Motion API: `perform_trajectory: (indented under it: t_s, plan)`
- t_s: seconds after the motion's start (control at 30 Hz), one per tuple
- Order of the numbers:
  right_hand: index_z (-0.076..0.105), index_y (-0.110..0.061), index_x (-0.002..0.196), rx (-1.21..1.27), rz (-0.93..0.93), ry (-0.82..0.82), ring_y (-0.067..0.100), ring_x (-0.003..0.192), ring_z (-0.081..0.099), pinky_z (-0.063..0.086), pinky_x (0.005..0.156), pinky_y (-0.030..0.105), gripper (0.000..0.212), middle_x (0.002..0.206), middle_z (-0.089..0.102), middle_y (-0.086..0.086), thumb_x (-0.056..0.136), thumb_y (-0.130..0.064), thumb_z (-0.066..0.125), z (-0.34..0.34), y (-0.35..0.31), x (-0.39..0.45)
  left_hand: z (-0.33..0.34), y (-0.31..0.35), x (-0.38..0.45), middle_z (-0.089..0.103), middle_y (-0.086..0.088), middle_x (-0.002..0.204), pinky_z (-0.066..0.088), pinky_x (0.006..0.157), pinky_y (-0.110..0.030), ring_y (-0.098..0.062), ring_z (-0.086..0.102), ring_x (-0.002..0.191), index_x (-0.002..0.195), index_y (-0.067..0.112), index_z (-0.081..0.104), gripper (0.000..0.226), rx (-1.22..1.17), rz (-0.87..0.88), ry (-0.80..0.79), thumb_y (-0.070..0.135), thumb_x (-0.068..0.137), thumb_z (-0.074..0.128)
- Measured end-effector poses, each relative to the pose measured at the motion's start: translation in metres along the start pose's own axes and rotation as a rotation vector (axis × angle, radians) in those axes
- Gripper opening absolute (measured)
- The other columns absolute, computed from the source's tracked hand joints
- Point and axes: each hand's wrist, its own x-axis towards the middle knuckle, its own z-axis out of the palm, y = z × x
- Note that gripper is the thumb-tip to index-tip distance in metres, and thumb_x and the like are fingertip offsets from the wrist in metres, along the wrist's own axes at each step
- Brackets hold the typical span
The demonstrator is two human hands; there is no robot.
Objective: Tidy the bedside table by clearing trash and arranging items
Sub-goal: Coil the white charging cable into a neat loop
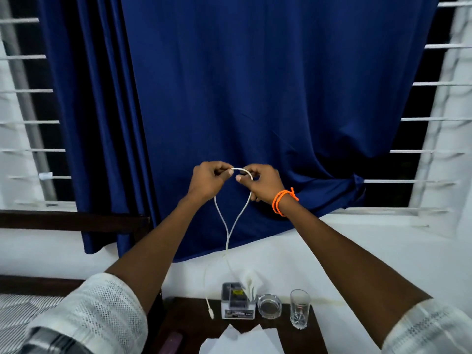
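A: How far along would you say the tidying is?

B: Mid-way, I'd judge. The bedside table [310, 335] bears a white paper sheet [240, 341] at its near edge, a small box [238, 304] with a tissue [251, 281] tucked behind it, a drinking glass [300, 309] and a glass ashtray [269, 305] — these 3 stand in a row along the back, close together. The paper looks like trash not yet cleared.

A: And the step in hand?

B: The cable. Both hands are raised in front of the blue curtain [255, 85], well above the table. The left hand [208, 181] pinches the white cable [238, 215] at the top of a loop; the right hand [263, 186], with an orange band [282, 200] at the wrist, has its fingers curled round the cable on the other side. So both are closed on it — folding it, I'd guess.

A: How does the cable look?

B: Thin, white, limp. 2 strands hang from the hands and meet lower down; a plug end [210, 309] dangles beside the box, just over the table.
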Motion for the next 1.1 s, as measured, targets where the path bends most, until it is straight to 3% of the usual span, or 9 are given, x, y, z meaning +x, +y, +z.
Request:
perform_trajectory:
  t_s: [0.17,0.3,0.37,0.47,0.53,0.7,0.8,0.87,1.1]
  plan:
    - [0.074,-0.025,0.084,-0.148,-0.141,0.081,0.000,0.044,0.058,0.047,0.048,0.022,0.019,0.070,0.073,-0.004,0.093,-0.038,0.063,-0.009,-0.014,0.023,-0.010,0.006,0.009,0.075,0.010,0.080,0.055,0.066,-0.014,0.003,0.068,0.069,0.103,0.021,0.078,0.014,-0.024,0.004,-0.003,0.030,0.094,0.073]
    - [0.072,-0.025,0.083,-0.101,-0.147,0.213,0.005,0.049,0.063,0.057,0.051,0.032,0.024,0.066,0.071,-0.009,0.092,-0.043,0.060,-0.011,-0.021,0.041,-0.008,-0.003,0.003,0.072,-0.006,0.073,0.053,0.057,-0.012,0.000,0.064,0.055,0.103,0.021,0.075,0.015,-0.030,-0.034,-0.017,0.022,0.089,0.079]
    - [0.071,-0.025,0.081,-0.098,-0.135,0.233,0.008,0.055,0.066,0.060,0.056,0.035,0.025,0.064,0.071,-0.009,0.091,-0.045,0.060,-0.014,-0.021,0.048,-0.006,-0.009,-0.001,0.073,-0.006,0.074,0.055,0.054,-0.015,-0.002,0.069,0.058,0.104,0.018,0.074,0.016,-0.040,-0.066,-0.036,0.020,0.089,0.079]
    - [0.073,-0.029,0.080,-0.152,-0.124,0.198,0.001,0.061,0.069,0.058,0.064,0.027,0.025,0.063,0.072,-0.012,0.089,-0.049,0.062,-0.018,-0.013,0.050,-0.009,-0.015,0.000,0.077,-0.001,0.077,0.060,0.058,-0.021,-0.013,0.076,0.074,0.103,0.016,0.076,0.014,-0.135,-0.125,0.031,0.019,0.089,0.079]
    - [0.074,-0.030,0.077,-0.158,-0.073,0.135,-0.003,0.062,0.069,0.052,0.065,0.020,0.022,0.063,0.072,-0.013,0.088,-0.048,0.065,-0.019,-0.004,0.046,-0.012,-0.015,0.005,0.077,-0.002,0.077,0.063,0.062,-0.026,-0.017,0.077,0.074,0.100,0.015,0.076,0.012,-0.207,-0.139,0.096,0.019,0.089,0.079]
    - [0.074,-0.026,0.071,-0.264,-0.006,-0.053,-0.003,0.057,0.064,0.046,0.059,0.014,0.017,0.062,0.072,-0.013,0.082,-0.040,0.076,-0.020,0.006,0.037,-0.018,-0.005,0.017,0.078,0.000,0.078,0.061,0.062,-0.023,-0.014,0.077,0.070,0.097,0.016,0.077,0.012,-0.267,-0.114,0.153,0.022,0.088,0.081]
    - [0.074,-0.023,0.078,-0.217,-0.004,-0.103,0.005,0.042,0.060,0.049,0.044,0.021,0.014,0.060,0.068,-0.009,0.083,-0.035,0.077,-0.018,-0.004,0.038,-0.017,0.005,0.023,0.078,0.003,0.075,0.057,0.059,-0.017,-0.011,0.076,0.069,0.094,0.018,0.079,0.009,-0.186,-0.054,0.109,0.023,0.087,0.082]
    - [0.073,-0.023,0.084,-0.193,-0.027,-0.122,0.011,0.041,0.064,0.050,0.042,0.023,0.010,0.062,0.070,-0.006,0.086,-0.033,0.074,-0.017,-0.014,0.039,-0.016,0.010,0.024,0.077,0.004,0.072,0.056,0.057,-0.016,-0.009,0.075,0.068,0.092,0.020,0.079,0.007,-0.115,0.002,0.073,0.022,0.087,0.082]
    - [0.070,-0.021,0.082,-0.135,-0.082,0.016,0.014,0.050,0.071,0.055,0.044,0.024,0.014,0.066,0.072,0.002,0.095,-0.025,0.065,-0.012,-0.036,0.046,-0.017,0.009,0.020,0.076,0.012,0.074,0.055,0.064,-0.012,-0.002,0.073,0.070,0.095,0.026,0.077,0.014,-0.050,0.024,0.096,0.021,0.083,0.083]
